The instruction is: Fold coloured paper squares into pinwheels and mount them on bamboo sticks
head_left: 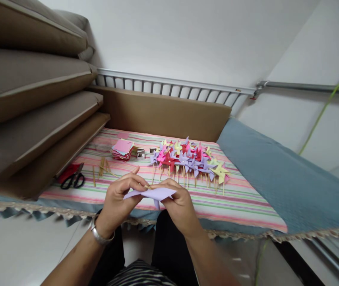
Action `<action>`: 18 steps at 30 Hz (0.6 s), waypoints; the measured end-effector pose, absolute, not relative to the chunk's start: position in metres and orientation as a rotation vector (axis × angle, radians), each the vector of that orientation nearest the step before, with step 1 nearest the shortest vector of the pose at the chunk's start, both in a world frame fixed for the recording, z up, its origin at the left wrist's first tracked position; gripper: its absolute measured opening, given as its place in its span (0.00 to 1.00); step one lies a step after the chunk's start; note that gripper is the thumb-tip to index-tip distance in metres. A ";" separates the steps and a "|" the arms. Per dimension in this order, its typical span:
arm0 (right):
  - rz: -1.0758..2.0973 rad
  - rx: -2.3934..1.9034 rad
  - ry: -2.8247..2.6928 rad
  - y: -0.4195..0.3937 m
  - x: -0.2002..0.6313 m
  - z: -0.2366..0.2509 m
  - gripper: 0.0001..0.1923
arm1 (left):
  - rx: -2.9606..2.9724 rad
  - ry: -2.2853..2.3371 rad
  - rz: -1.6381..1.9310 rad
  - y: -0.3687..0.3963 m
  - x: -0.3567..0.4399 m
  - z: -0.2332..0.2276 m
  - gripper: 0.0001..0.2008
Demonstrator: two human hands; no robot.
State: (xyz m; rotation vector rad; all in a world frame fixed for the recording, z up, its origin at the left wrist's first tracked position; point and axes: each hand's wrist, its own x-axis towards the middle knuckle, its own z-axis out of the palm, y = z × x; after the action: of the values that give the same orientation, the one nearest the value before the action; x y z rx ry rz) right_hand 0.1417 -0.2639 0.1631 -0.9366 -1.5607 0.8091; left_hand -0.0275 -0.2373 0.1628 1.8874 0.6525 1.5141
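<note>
I'm looking at a bed with a striped cloth (241,202) covering its surface. Lying on it: scissors (73,180), loose wooden sticks (102,169), a stack of paper squares (123,149) and a pile of finished pinwheels (188,159). A blue blanket (282,174) is lying just beside the cloth.

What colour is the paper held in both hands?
Pale purple paper, seen in the head view.

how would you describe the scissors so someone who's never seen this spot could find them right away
Start at the striped cloth spread over the bed, then go to its left edge, under the stacked brown cushions. The scissors lie there beside something red, left of the loose wooden sticks. Their black looped handles set them apart from all the coloured paper nearby.
</note>
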 end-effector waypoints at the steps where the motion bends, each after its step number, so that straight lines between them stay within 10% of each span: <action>1: 0.815 -0.941 -1.556 -0.264 0.142 0.163 0.08 | 1.889 0.657 1.513 -0.237 -0.028 0.163 0.10; 18: 0.810 -1.019 -1.537 -0.254 0.147 0.153 0.10 | 1.589 0.921 1.345 -0.217 -0.023 0.133 0.11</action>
State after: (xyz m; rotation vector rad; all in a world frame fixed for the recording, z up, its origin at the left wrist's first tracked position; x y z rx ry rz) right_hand 0.1473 -0.2544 0.1528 -1.0191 -1.5374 0.8097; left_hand -0.0235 -0.2171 0.1335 1.5892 0.9213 1.3454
